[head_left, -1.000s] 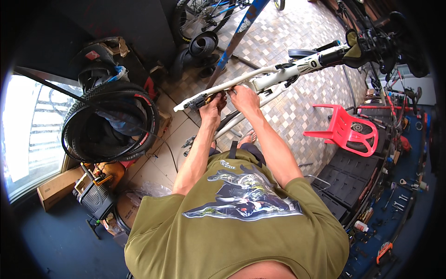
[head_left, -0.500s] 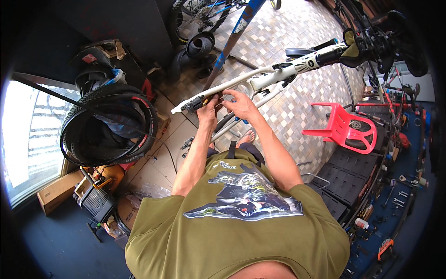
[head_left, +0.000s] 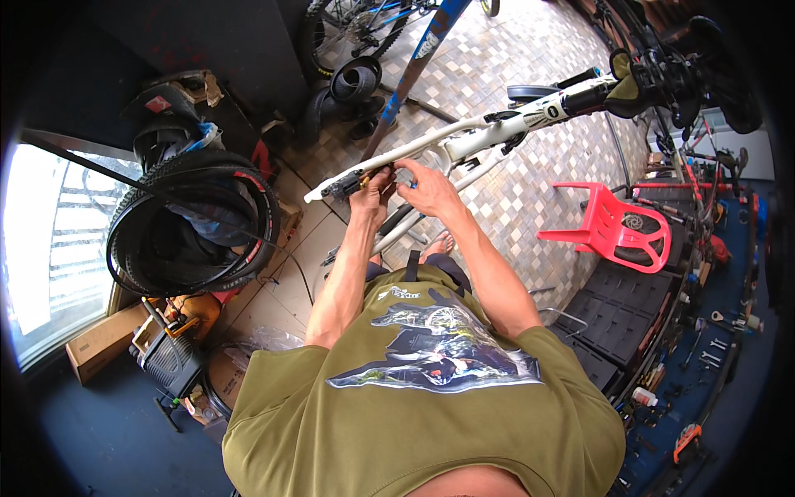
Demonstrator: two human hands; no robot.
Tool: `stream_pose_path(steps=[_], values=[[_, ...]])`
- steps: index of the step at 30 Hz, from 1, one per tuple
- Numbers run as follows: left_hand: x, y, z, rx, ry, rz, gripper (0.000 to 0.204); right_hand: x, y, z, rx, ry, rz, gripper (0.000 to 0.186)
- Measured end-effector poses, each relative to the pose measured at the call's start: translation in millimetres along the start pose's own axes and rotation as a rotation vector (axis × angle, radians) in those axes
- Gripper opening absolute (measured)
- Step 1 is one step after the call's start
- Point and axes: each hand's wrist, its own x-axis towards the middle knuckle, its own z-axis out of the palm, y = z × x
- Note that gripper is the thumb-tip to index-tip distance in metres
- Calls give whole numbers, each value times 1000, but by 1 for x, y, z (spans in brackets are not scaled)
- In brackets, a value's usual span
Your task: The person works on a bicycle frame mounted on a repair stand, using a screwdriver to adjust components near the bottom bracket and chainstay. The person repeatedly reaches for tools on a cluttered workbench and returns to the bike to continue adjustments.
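A white bicycle frame (head_left: 464, 147) slants across in front of me, its rear end at the left. My left hand (head_left: 373, 195) is at that rear end, fingers bent in beside a small black part (head_left: 341, 187) with a touch of yellow. My right hand (head_left: 427, 190) is close to its right, thumb and fingers pinched together just under the white tube. A bit of blue shows at the right fingers; it is too small to name. What each hand grips is hidden by the fingers.
A blue stand post (head_left: 410, 74) rises behind the frame. Bicycle tyres (head_left: 195, 224) are piled at the left. To the right are a red plastic chair (head_left: 617, 228), black drawers (head_left: 625, 302) and wrenches (head_left: 714, 354) on a blue surface. Another bicycle wheel (head_left: 352, 37) stands at the back.
My right hand has shifted slightly left and down, its fingers drawn closer to the left hand. The left hand and the bicycle frame stay nearly in place.
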Motion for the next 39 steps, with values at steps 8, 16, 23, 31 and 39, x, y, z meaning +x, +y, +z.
stream_pose_path(steps=[8, 16, 23, 31, 39], values=[[-10, 2, 9, -48, 67, -4, 23, -1, 3, 7, -63, 60, -76, 50], [-20, -3, 39, 51, 190, 227, 19, -6, -12, -2, -151, 13, -32, 45], [-17, -10, 54, 164, 287, 382, 14, -7, -13, -2, -178, 6, -31, 43], [-13, -10, 57, 267, 363, 373, 17, -2, -13, -2, -129, 96, 133, 51], [-13, -15, 48, 342, 301, 454, 18, 13, -18, -13, -278, -81, 177, 55]])
